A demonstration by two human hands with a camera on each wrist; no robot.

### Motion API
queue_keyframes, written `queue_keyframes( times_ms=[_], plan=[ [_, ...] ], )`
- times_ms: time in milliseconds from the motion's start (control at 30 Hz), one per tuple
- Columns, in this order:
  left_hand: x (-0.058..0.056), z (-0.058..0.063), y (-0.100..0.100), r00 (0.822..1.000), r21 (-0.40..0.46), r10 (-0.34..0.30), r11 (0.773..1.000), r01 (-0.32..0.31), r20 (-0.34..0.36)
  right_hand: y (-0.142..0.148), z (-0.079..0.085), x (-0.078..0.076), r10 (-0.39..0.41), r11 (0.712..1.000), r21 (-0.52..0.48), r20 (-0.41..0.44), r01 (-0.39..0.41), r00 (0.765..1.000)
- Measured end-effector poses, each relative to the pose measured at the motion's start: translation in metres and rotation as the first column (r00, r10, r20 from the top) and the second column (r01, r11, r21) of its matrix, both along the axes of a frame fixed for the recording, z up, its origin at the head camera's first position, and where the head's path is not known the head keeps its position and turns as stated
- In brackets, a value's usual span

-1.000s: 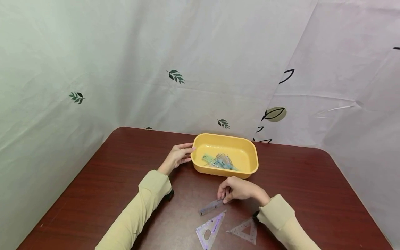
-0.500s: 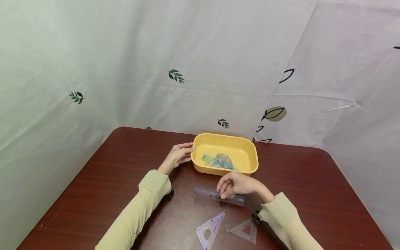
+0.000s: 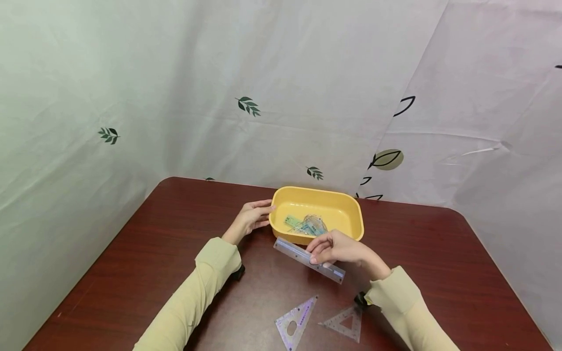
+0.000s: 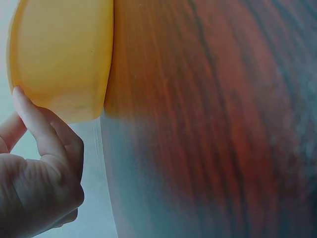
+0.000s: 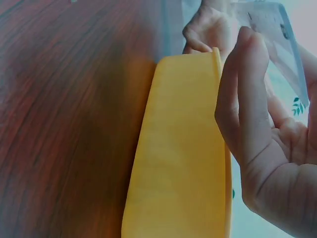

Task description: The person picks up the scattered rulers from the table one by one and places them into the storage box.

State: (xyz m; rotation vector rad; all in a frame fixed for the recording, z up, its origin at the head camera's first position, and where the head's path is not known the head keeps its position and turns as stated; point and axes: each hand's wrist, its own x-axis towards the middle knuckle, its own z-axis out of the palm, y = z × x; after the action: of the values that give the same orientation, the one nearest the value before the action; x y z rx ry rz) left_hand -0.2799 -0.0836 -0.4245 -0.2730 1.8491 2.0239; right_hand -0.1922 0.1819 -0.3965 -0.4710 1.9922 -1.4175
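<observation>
A clear ruler with a purple-blue strip (image 3: 291, 248) is pinched between the thumb and fingers of my right hand (image 3: 340, 247). It is tilted and raised off the table, in front of the yellow plastic basin (image 3: 351, 238). My left hand (image 3: 251, 218) holds the basin's left end, with the thumb at the rim and fingers against the outer wall. Inside the basin lies a small pile of clear, green and blue pieces, including a green ruler-like strip (image 3: 293, 222). Nearer me, a purple-printed set square (image 3: 303, 312) and a clear set square (image 3: 342, 325) lie flat.
The dark red-brown wooden table (image 3: 175, 214) has rounded far corners. A pale cloth (image 3: 210, 58) printed with leaves hangs close behind its back edge, near the basin. Small dark wrist devices (image 3: 361, 299) sit at the sleeve cuffs.
My right hand has lifted the ruler from the table toward the basin's front wall and turned it to slope the other way. My left hand, the basin and both set squares stay put.
</observation>
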Motion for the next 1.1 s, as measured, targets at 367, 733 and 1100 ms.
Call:
queue_keyframes(
  times_ms=[367, 733, 1100],
  plan=[
    [-0.001, 0.0, 0.0, 1.0, 0.002, 0.005, 1.0, -0.005, 0.007, 0.01, 0.003, -0.012, -0.175, 0.976, -0.107, 0.119, 0.187, 0.977],
    [0.0, 0.0, 0.001, 1.0, -0.006, 0.006, 1.0, -0.006, 0.002, 0.019, 0.008, -0.026, -0.252, 0.946, -0.17, 0.15, 0.276, 0.956],
    [0.001, 0.0, 0.0, 1.0, -0.015, -0.005, 1.0, 0.005, -0.002, 0.023, 0.003, -0.039, -0.341, 0.93, -0.115, 0.088, 0.349, 0.936]
  ],
)
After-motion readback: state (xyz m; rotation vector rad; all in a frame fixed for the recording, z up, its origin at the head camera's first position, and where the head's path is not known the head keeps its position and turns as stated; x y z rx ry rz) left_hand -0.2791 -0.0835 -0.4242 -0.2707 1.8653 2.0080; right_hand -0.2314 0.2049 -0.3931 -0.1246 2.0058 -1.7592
